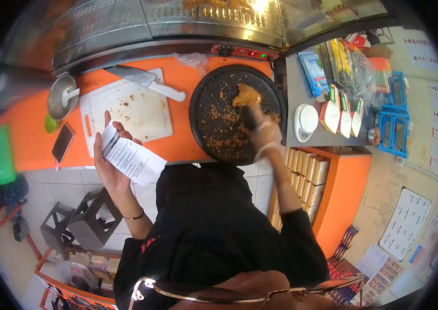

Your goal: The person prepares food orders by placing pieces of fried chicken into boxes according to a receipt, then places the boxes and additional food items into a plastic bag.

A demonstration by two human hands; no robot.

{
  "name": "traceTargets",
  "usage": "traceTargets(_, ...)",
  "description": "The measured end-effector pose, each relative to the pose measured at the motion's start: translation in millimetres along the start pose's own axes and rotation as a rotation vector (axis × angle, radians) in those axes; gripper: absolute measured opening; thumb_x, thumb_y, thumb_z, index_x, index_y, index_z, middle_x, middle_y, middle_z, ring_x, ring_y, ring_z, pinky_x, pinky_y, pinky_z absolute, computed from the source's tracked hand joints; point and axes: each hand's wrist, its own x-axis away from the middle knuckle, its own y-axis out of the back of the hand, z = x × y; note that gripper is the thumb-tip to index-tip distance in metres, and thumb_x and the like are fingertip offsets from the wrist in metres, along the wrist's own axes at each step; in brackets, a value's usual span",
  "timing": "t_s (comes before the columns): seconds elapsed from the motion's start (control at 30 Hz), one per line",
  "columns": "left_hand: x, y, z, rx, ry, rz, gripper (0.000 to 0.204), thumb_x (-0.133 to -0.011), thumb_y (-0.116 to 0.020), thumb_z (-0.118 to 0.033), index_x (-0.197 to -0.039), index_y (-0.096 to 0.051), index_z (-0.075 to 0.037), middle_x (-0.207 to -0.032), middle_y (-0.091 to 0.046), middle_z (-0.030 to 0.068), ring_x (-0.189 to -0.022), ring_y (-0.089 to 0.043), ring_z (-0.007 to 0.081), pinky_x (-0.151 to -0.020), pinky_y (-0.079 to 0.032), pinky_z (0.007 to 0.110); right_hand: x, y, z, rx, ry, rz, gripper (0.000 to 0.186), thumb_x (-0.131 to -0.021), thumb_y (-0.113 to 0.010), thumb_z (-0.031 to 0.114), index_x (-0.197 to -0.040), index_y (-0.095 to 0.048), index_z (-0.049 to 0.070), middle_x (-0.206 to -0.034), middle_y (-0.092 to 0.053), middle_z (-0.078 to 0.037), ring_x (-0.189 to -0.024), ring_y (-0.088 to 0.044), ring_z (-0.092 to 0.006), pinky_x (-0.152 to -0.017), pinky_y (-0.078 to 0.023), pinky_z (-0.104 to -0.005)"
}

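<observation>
Glasses (208,300) sit below hands (113,168) (266,135) holding paper (135,159) and utensil (249,120).

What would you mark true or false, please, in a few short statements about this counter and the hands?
The left hand holds a white paper slip. True.
The right hand grips a dark utensil over the round black tray. True.
The knife lies on the tray. False: it lies partly on the cutting board.
The phone rests on the cutting board. False: it rests on the orange counter, left of the board.
</observation>
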Motion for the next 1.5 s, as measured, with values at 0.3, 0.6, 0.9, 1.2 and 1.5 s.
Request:
traceTargets(0.3,0.8,4.2,-4.9,-0.048,-0.008,0.01,0.053,-0.096,-0.038,-0.03,-0.144,-0.021,-0.017,-0.112,-0.054,0.01,-0.093,-0.056,0.0215,-0.086,-0.043,0.045,25.7,-49.0,-25.7,-0.224,-0.071,-0.144,0.073,-0.072,-0.053,-0.005,-0.136,-0.037,0.027,-0.108,-0.057,-0.018,-0.086,-0.063,-0.0334,-0.067,-0.05,-0.0433)
traceTargets(0.6,-4.1,-0.9,7.4,-0.099,0.106,-0.029,0.051,-0.095,-0.039,-0.03,-0.142,-0.026,-0.016,-0.11,-0.055,0.0078,-0.093,-0.056,0.0193,-0.088,-0.043,0.044,35.2,-20.3,-64.5,-0.236,-0.252,-0.238,0.071,-0.069,-0.061,0.003,-0.134,-0.037,0.02,-0.115,-0.058,-0.014,-0.102,-0.057,-0.0363,-0.078,-0.05,-0.0414)
traceTargets(0.9,-5.4,-8.5,36.2,-0.14,0.176,0.002,0.049,-0.095,-0.039,-0.03,-0.141,-0.028,-0.016,-0.108,-0.055,0.0063,-0.091,-0.057,0.019,-0.086,-0.042,0.041,37.0,-17.4,-71.2,-0.4,-0.114,-0.359,0.081,-0.066,-0.055,-0.003,-0.137,-0.033,0.028,-0.098,-0.058,-0.023,-0.077,-0.06,-0.0414,-0.071,-0.05,-0.0474)
traceTargets(1.2,27.5,6.7,44.1,-0.097,0.063,-0.022,0.05,-0.095,-0.039,-0.03,-0.142,-0.026,-0.018,-0.108,-0.055,0.0059,-0.094,-0.057,0.019,-0.087,-0.042,0.042,28.8,20.8,-71.2,-0.435,-0.118,-0.303,0.079,-0.069,-0.058,0.006,-0.138,-0.028,0.028,-0.101,-0.059,-0.025,-0.086,-0.06,-0.043,-0.071,-0.05,-0.0475)
traceTargets(1.5,45.1,9.2,68.0,-0.01,-0.04,0.01,0.05,-0.096,-0.039,-0.029,-0.142,-0.026,-0.019,-0.11,-0.055,0.0063,-0.095,-0.056,0.0189,-0.089,-0.042,0.044,-9.7,23.2,-106.8,-0.794,0.085,-0.036,0.073,-0.074,-0.067,0.015,-0.137,-0.031,0.027,-0.093,-0.056,-0.023,-0.085,-0.06,-0.0431,-0.075,-0.049,-0.0476)
